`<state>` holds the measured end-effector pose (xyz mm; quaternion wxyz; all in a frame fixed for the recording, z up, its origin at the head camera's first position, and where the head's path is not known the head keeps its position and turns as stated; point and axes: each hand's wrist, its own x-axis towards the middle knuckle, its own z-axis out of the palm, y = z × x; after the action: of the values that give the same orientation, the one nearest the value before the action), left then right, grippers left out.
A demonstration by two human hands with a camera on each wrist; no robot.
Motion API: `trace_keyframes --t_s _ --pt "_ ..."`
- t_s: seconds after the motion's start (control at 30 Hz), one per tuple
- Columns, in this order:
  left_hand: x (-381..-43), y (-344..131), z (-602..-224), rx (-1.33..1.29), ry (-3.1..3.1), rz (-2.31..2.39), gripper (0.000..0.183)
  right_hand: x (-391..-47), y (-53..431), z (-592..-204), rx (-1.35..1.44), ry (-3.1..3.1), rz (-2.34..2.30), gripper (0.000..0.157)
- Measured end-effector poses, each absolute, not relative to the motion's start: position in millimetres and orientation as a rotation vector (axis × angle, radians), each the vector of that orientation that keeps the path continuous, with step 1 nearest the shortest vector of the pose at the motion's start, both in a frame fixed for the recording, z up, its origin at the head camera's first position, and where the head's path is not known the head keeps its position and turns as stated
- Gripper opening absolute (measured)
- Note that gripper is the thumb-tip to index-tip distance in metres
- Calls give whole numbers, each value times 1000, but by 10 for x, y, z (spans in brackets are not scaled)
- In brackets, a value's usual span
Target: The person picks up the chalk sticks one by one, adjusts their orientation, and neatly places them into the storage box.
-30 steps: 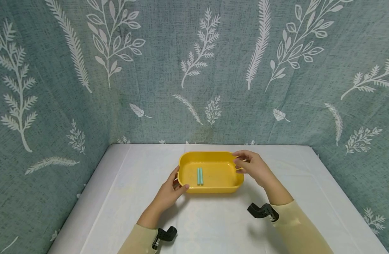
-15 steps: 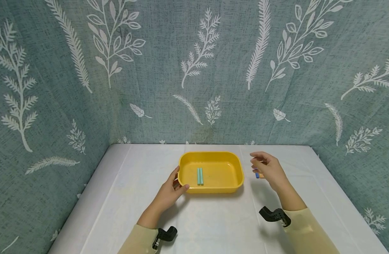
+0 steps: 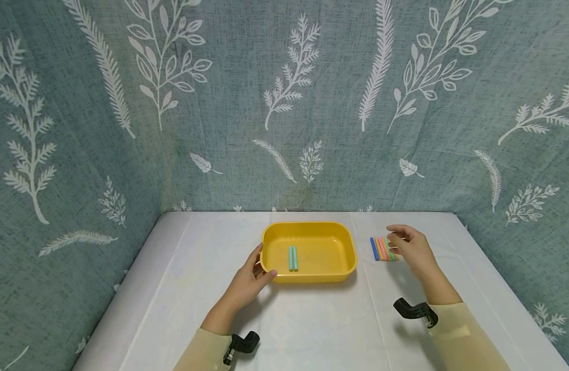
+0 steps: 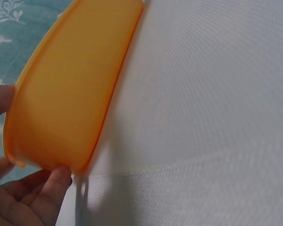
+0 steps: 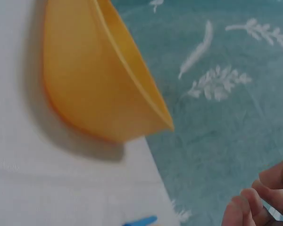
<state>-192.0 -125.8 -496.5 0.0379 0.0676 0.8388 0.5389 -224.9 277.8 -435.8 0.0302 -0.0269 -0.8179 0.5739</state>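
Note:
A yellow plastic tray (image 3: 312,277) stands on the table with two light green chalk-like sticks (image 3: 293,258) lying side by side in its left half. My left hand (image 3: 247,282) grips its left end, thumb at the front corner; the left wrist view shows those fingers (image 4: 56,188) against the wall. To the right of the tray lies a row of coloured sticks (image 3: 381,249), blue, orange, pink and green among them. My right hand (image 3: 414,250) is over the row's right end, fingers loosely bent, hiding part of it. In the right wrist view a blue stick (image 5: 141,221) shows at the bottom.
A white cloth (image 3: 312,324) covers the table. Behind and at both sides hang blue-green curtains (image 3: 238,103) with white leaf prints. Each wrist bears a black camera mount, the right one (image 3: 415,310) and the left one (image 3: 244,342).
My right hand has moved from the tray's right end rightward to the row of coloured sticks, uncovering the row's left part. My left hand and the tray have stayed put.

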Motion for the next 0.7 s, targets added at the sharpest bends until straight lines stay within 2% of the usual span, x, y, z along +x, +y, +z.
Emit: trace_keyframes --t_s 0.3,0.7 --pt "-1922 -1261 -4978 216 2570 1660 82 -2357 2975 -4514 -144 -2547 1734 37" --pt "-1906 -1272 -4914 222 2538 1649 86 -2529 3173 -4685 -222 -2703 1733 42"
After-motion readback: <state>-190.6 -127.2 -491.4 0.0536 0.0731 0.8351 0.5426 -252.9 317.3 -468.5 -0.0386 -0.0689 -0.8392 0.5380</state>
